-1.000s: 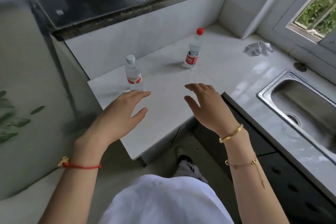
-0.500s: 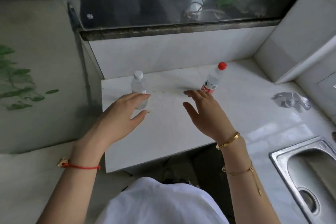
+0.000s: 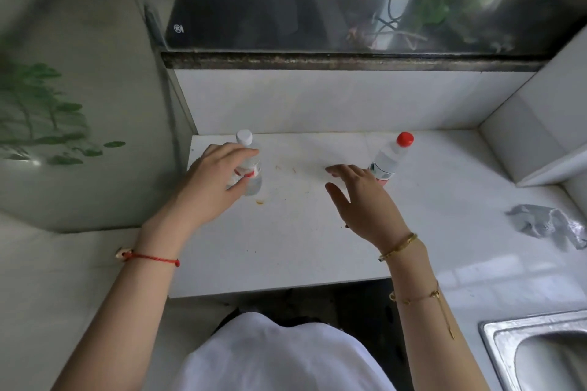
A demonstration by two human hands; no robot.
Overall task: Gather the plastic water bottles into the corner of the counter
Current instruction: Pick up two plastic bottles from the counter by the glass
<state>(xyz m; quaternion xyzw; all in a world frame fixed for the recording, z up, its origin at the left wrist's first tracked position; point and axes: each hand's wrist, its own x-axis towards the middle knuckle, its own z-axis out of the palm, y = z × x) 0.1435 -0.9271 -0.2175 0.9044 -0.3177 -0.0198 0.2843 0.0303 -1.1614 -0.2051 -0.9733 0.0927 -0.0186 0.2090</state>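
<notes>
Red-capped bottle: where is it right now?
In the head view, the red-capped bottle stands right of centre on the white counter, towards the back wall, just beyond the open right hand and well left of the crumpled plastic.

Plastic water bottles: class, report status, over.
Left hand closing round white-capped clear plastic bottle. Right hand open beside red-capped clear plastic bottle. Nothing between.

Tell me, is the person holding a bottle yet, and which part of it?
The left hand wraps the white-capped bottle around its middle. The right hand holds nothing.
</notes>
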